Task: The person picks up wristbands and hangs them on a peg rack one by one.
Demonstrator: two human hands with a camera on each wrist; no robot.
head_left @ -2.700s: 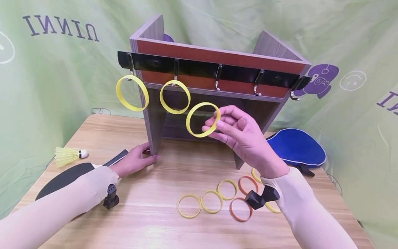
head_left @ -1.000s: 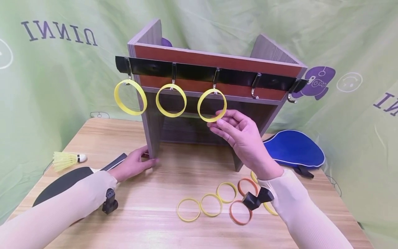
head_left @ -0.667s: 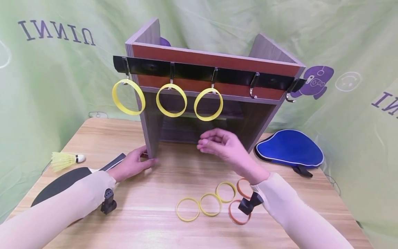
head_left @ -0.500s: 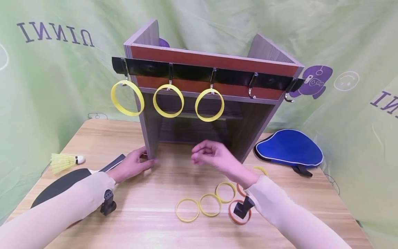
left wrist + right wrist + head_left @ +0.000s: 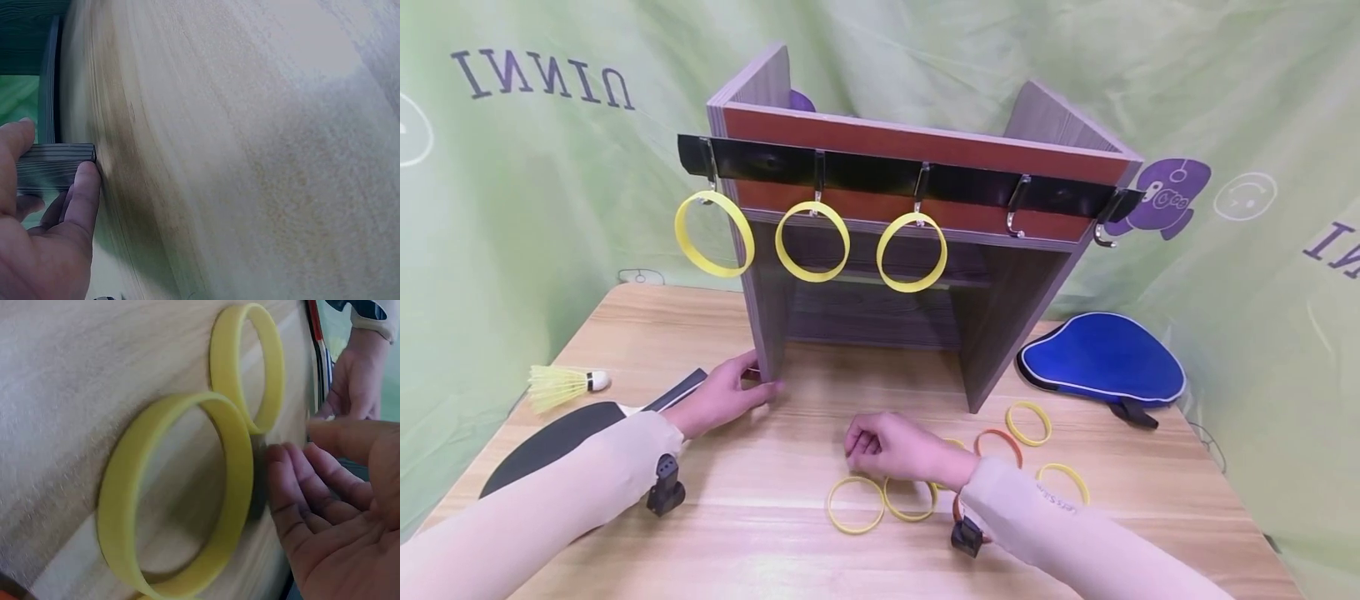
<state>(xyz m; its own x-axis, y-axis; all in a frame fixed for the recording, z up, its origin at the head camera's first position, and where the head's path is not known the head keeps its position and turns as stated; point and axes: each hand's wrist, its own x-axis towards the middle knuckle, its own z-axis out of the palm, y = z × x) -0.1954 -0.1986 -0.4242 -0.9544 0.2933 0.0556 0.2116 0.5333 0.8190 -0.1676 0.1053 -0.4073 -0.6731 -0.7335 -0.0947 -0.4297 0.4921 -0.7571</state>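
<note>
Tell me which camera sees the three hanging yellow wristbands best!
The head view: it shows all three hanging yellow wristbands in a row, each on its own hook. The right wrist view shows none of those, but other yellow wristbands lying on the table. The left wrist view shows no wristbands.

Three round yellow bands (image 5: 812, 278) hang from a black hook strip (image 5: 870, 173). The left hand (image 5: 724, 397) grips a grey wood-grain panel (image 5: 767, 308); the right hand (image 5: 898, 448) is near flat-lying yellow bands (image 5: 831, 505) on the wooden bench (image 5: 760, 517).
</note>
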